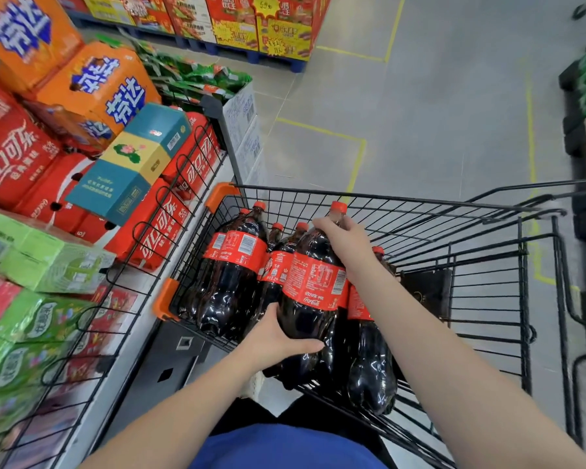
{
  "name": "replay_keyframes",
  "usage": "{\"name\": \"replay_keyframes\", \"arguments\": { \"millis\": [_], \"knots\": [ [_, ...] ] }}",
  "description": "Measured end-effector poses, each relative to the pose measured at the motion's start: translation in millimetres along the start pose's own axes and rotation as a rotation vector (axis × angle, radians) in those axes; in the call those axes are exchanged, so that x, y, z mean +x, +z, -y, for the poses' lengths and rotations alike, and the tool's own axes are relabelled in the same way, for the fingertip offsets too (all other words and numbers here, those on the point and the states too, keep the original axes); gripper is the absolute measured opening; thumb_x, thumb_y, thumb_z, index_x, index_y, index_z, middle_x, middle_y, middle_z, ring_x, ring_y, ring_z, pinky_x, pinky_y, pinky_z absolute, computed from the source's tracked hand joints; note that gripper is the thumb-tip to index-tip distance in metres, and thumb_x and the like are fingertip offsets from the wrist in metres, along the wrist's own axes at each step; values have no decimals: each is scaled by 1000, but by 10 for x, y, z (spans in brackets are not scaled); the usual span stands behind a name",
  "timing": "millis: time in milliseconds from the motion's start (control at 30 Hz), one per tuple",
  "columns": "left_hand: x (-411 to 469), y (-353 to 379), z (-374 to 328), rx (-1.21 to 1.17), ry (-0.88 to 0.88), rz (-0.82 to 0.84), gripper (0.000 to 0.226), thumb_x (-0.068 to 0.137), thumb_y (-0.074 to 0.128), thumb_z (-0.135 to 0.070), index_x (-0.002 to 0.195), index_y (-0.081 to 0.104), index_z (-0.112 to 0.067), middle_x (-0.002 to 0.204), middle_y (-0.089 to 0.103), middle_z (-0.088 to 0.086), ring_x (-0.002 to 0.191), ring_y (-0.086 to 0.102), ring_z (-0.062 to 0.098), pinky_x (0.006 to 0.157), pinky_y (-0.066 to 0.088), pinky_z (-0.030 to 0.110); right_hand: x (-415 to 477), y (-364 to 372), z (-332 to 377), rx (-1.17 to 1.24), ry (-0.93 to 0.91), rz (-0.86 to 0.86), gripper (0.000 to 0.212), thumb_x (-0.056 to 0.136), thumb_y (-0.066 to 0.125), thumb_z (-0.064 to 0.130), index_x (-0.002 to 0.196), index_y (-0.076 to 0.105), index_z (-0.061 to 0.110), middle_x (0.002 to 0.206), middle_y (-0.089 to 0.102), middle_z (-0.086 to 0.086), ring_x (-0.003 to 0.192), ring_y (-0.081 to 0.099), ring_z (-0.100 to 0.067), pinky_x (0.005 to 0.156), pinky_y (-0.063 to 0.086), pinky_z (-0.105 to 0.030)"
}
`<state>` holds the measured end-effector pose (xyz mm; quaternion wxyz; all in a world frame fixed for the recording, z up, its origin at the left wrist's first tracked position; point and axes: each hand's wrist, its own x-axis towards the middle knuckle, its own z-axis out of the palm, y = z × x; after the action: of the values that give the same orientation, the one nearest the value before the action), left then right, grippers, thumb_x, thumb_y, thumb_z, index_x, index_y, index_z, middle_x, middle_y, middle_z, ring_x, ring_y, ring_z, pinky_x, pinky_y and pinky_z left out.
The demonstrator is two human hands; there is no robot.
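My right grip is curled round the shoulder of the big cola bottle just under its red cap, and my left grip cups its lower body, holding it tilted over the near left of the shopping cart. I'd keep the base supported and ease it down flat. The cart holds other cola bottles packed along its left side.
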<state>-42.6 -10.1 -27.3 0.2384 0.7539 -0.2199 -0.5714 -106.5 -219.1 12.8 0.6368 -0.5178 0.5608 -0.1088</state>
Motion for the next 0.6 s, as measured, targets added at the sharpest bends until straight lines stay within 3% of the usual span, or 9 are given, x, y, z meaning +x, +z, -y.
{"name": "replay_keyframes", "arguments": {
  "millis": [167, 367, 533, 600],
  "knots": [
    [-63, 44, -40, 10, 41, -54, 108, 52, 100, -57, 140, 42, -31, 126, 66, -14, 116, 66, 9, 107, 55, 41, -156, -78, 50, 21, -62, -17, 20, 86, 76, 45, 98, 65, 34, 103, 77, -3, 96, 76, -26, 94, 61, -54],
    [-216, 62, -118, 17, 115, -222, 103, 54, 101, -49, 138, 44, -31, 122, 66, -17, 112, 65, 6, 100, 54, 31, -348, -80, 227, 20, -190, 1, 18, 85, 75, 48, 93, 69, 34, 97, 78, 4, 96, 75, -20, 95, 60, -48],
    [-441, -65, -134, 2, 169, -365, 99, 57, 101, -44, 134, 38, -37, 121, 62, -23, 110, 64, 1, 91, 51, 23, -631, 9, 492, 27, -309, 133, 17, 94, 75, 42, 105, 68, 32, 99, 73, 13, 91, 71, -5, 72, 52, -25],
    [-569, -137, -107, -25, 178, -427, 98, 58, 102, -41, 135, 40, -36, 119, 62, -25, 108, 62, -5, 85, 49, 19, -769, 71, 589, -17, -372, 229, 28, 93, 75, 47, 116, 66, 33, 107, 71, 16, 95, 69, 0, 73, 50, -20]
  ]
}}
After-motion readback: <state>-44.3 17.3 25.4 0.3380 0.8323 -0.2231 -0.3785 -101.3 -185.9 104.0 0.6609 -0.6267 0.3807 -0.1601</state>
